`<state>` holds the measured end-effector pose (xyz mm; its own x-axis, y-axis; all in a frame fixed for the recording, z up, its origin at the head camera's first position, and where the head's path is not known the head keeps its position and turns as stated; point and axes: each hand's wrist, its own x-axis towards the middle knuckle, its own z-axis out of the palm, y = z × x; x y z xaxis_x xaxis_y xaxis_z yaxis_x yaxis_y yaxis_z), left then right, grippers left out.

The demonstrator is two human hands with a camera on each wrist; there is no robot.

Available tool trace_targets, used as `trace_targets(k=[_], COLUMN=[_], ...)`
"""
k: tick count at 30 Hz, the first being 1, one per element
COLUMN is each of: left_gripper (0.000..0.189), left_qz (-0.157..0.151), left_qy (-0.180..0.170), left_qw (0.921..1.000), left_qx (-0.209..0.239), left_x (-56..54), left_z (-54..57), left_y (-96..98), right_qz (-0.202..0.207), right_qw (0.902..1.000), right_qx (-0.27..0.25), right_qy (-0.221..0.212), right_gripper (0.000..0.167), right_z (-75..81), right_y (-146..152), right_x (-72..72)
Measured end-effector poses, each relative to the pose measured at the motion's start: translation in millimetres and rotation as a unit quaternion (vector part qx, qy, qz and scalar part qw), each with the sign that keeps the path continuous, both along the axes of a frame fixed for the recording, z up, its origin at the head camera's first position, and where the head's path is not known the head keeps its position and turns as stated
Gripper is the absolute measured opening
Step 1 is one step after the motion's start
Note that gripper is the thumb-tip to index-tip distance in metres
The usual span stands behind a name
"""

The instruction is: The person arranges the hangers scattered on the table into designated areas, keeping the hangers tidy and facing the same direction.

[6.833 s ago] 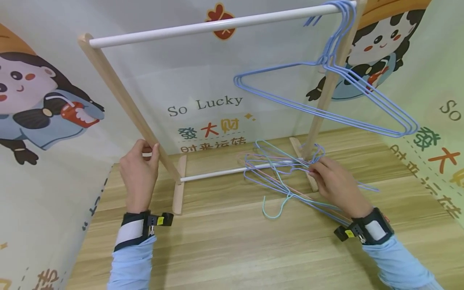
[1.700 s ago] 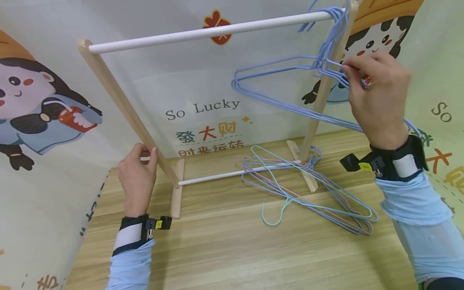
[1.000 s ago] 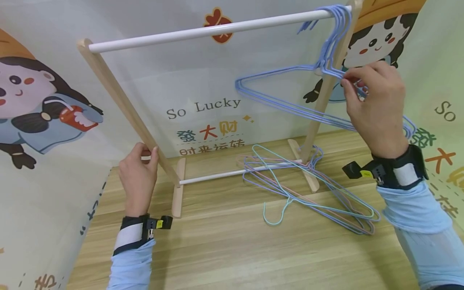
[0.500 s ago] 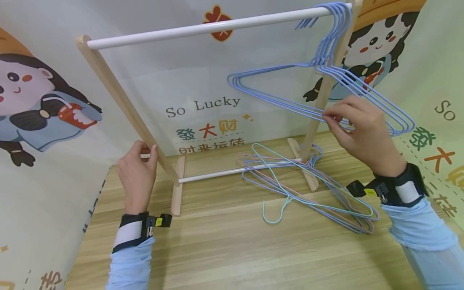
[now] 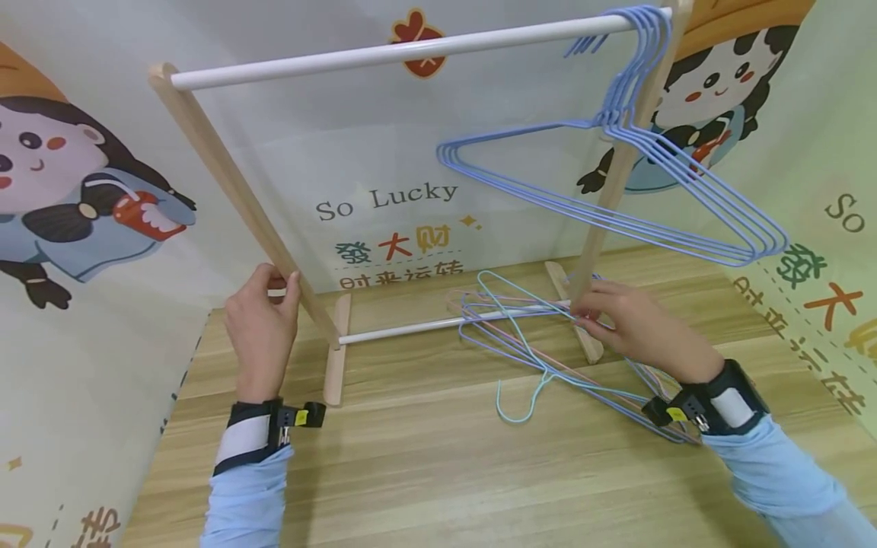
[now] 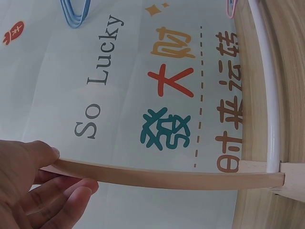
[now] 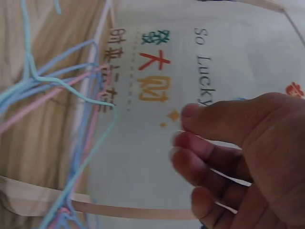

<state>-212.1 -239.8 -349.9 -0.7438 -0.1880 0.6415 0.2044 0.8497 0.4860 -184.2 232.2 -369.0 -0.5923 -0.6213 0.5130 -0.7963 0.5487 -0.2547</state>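
Left hand (image 5: 263,339): thumb and fingers pinch the rack's left post (image 5: 226,179) low down, near the worktop's (image 5: 425,472) left edge; the grip looks meant to steady the frame.
Rack: it stands along the worktop's back edge, its two feet laid front to back, likely for balance.
Hung hangers (image 5: 617,114): all blue, hooked over the right end of the top bar (image 5: 411,50) beside the right post (image 5: 626,164), shoulders nearly aligned; hooks set so close suggest they are kept as one group.
Loose hangers: a flat, tangled heap on the worktop, right of its middle and towards the back edge, partly across the bottom bar (image 5: 397,331) and right foot (image 5: 591,348). A mint hanger (image 5: 546,371) lies on top, hook pointing to the front edge; a pink hanger (image 7: 31,109) and blue ones lie below.
Right hand (image 5: 640,327): over the heap beside the right foot, fingers loosely bent and bearing nothing; the right wrist view shows them apart from the wires.
Hidden: the right hand and wrist cover part of the heap; overlapping wires make either group hard to count. The worktop's front edge is cut off, and the right wrist view is blurred.
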Motion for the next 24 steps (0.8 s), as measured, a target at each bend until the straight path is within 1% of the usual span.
trace_targets(k=[5, 8, 11, 15, 17, 22, 24], left_gripper=[0.026, 0.026, 0.025, 0.025, 0.025, 0.025, 0.025], left_qz=[-0.002, -0.003, -0.005, -0.007, -0.006, -0.001, 0.001], left_qy=[-0.005, -0.005, -0.003, -0.002, -0.001, -0.004, -0.007], left_qw=[1.0, 1.0, 1.0, 1.0, 1.0, 1.0, 1.0], left_qx=[0.002, 0.003, 0.002, 0.002, 0.003, 0.003, 0.004], left_x=[-0.9, -1.0, -1.1, -1.1, -0.8, 0.1, 0.5], left_z=[-0.5, -0.5, -0.4, -0.4, -0.2, 0.2, 0.1], left_y=[0.4, 0.5, 0.8, 1.0, 0.9, 0.2, -0.3], right_qz=[0.006, 0.007, 0.003, -0.012, -0.028, -0.06, -0.062], right_qw=[0.9958, 0.9929, 0.9909, 0.9881, 0.9865, 0.9832, 0.9836], right_qx=[0.05, 0.063, 0.059, 0.053, 0.057, 0.066, 0.062], right_qy=[-0.077, -0.101, -0.12, -0.144, -0.151, -0.159, -0.158], right_gripper=[0.018, 0.018, 0.018, 0.017, 0.018, 0.021, 0.022], right_z=[-24.5, -37.9, -48.9, -58.3, -61.3, -66.2, -67.8], right_y=[-2, -4, -4, -4, -4, -4, -4], right_x=[8.5, 12.5, 16.6, 21.6, 23.8, 27.1, 27.4])
